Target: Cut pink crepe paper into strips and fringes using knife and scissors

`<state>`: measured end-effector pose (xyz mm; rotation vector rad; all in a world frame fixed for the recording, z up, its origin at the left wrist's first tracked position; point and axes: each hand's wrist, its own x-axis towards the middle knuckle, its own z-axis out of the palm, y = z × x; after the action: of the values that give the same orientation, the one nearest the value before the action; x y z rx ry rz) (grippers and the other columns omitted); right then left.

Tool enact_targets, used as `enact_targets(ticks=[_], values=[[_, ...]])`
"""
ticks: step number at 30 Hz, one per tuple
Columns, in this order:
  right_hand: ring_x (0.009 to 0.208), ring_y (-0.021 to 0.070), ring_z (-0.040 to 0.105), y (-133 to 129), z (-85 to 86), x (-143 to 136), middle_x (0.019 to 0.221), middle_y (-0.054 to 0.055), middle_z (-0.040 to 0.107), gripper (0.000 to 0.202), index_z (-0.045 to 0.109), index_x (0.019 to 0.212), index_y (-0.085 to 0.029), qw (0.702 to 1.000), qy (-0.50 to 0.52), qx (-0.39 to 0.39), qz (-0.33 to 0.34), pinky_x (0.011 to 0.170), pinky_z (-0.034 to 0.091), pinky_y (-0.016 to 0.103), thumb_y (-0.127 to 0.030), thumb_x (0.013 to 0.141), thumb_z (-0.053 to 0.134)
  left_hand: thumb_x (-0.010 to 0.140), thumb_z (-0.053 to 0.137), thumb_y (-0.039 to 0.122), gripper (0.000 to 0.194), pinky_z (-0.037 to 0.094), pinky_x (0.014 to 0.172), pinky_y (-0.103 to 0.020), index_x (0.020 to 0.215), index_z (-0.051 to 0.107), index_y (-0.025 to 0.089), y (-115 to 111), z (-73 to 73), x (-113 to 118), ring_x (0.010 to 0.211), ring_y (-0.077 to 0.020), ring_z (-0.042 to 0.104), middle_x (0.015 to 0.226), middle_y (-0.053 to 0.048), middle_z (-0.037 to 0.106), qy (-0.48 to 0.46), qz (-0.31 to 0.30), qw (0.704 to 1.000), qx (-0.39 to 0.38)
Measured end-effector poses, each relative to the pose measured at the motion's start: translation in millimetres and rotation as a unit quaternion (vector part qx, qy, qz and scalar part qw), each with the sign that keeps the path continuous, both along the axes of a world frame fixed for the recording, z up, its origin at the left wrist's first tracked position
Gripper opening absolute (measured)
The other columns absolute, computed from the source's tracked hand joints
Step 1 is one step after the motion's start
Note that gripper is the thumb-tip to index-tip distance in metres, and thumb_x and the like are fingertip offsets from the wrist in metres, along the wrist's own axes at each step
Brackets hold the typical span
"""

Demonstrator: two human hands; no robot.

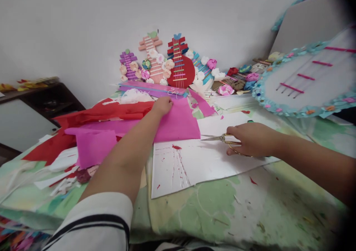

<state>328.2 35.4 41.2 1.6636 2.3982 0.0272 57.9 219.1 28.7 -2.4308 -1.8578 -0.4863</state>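
My left hand [163, 105] is closed on the far edge of a bright pink paper sheet [178, 123]. The sheet lies over the far left part of a white board [214, 162], which carries red specks and streaks. In my right hand [250, 139] is a pair of gold-handled scissors [222, 137], with my fingers through the loops. Their blades are slightly parted, and the tips are close to the sheet's right corner. A second pink piece [96, 145] hangs at the left, partly hidden by my left forearm.
Red paper [108, 111] and white scraps lie at the left. Small paper instruments with flowers, among them a red guitar [182, 71], stand against the wall. A larger flower-edged instrument [311, 80] leans at the right. A green patterned cloth [219, 210] covers the table.
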Motion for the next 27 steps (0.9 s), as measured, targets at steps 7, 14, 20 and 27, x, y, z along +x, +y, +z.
enact_targets(ticks=[7, 14, 20, 27], values=[[0.066, 0.0206, 0.055, 10.0, -10.0, -0.6, 0.074, 0.007, 0.060, 0.043, 0.054, 0.082, -0.021, 1.000, -0.003, -0.028, 0.008, 0.050, 0.025, 0.026, -0.060, 0.069, 0.042, 0.085, 0.047, 0.032, 0.028, 0.046, 0.078, -0.038, 0.106, 0.051, 0.015, 0.1, -35.8, -0.7, 0.091, -0.0167, 0.054, 0.106, -0.007, 0.054, 0.019, 0.003, 0.999, -0.034], [0.062, 0.0189, 0.052, 14.3, -11.8, -5.0, 0.069, 0.007, 0.059, 0.044, 0.052, 0.074, -0.019, 0.998, 0.014, -0.053, 0.016, 0.049, 0.023, 0.025, -0.061, 0.068, 0.043, 0.087, 0.033, 0.024, 0.026, 0.041, 0.080, -0.034, 0.094, 0.057, 0.016, -0.8, -24.8, -0.3, 0.093, -0.0208, 0.054, 0.100, -0.010, 0.059, 0.009, 0.009, 1.000, 0.000], [0.064, 0.0193, 0.052, 16.4, -10.4, -4.8, 0.069, 0.006, 0.059, 0.037, 0.053, 0.072, -0.020, 0.999, -0.004, -0.045, 0.005, 0.049, 0.024, 0.025, -0.056, 0.069, 0.044, 0.085, 0.031, 0.025, 0.028, 0.039, 0.079, -0.032, 0.091, 0.057, 0.017, -3.0, -14.8, 3.4, 0.092, -0.0217, 0.053, 0.096, -0.010, 0.060, -0.009, 0.016, 0.999, 0.029], [0.064, 0.0189, 0.052, 17.4, -13.4, 1.9, 0.072, 0.007, 0.060, 0.036, 0.052, 0.071, -0.019, 0.999, 0.008, -0.044, 0.006, 0.049, 0.025, 0.026, -0.055, 0.069, 0.044, 0.084, 0.030, 0.024, 0.028, 0.038, 0.080, -0.033, 0.090, 0.057, 0.017, -9.9, -7.8, 3.7, 0.091, -0.0218, 0.053, 0.095, -0.010, 0.060, -0.024, 0.034, 0.998, 0.043]])
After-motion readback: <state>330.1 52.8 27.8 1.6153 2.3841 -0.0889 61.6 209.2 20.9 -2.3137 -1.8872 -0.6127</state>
